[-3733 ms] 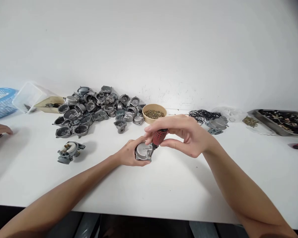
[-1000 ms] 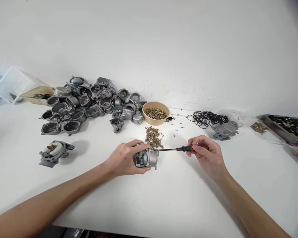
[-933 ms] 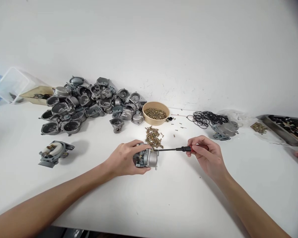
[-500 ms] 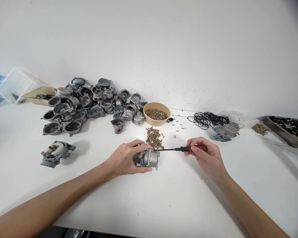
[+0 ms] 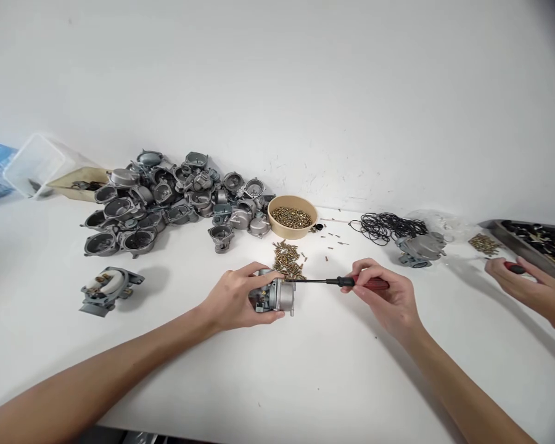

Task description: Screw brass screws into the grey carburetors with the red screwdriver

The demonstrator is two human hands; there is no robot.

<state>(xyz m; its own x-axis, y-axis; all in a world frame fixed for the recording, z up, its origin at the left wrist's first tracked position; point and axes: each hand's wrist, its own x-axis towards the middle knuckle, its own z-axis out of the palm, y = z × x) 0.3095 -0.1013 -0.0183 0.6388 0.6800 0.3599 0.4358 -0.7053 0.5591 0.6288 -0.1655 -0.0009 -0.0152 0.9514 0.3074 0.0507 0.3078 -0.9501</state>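
My left hand (image 5: pixel 243 296) is closed around a grey metal carburetor (image 5: pixel 285 297), lying on its side with the bowl facing right. Between the fingers of my right hand (image 5: pixel 386 295) is a screwdriver (image 5: pixel 372 283) with a red and black handle. Its dark shaft runs level to the left, and the tip meets the upper edge of the carburetor near my left fingertips. Just behind the carburetor lies a loose heap of small brass screws (image 5: pixel 287 259). Another carburetor (image 5: pixel 110 290), with a white float and brass parts exposed, rests to the left.
Grey bowls and bodies (image 5: pixel 134 209) are piled at the back left. A tan tub (image 5: pixel 292 233) holds brass screws. Black rubber rings (image 5: pixel 383 227), a carburetor (image 5: pixel 420 248) and a metal tray (image 5: pixel 527 246) stand right. Another person's hand (image 5: pixel 531 287) with a red-black tool reaches in there.
Another person's hand holding a red-black tool has come in at the right edge. My hands keep their hold, with the screwdriver still at the carburetor's edge. The view has shifted slightly.
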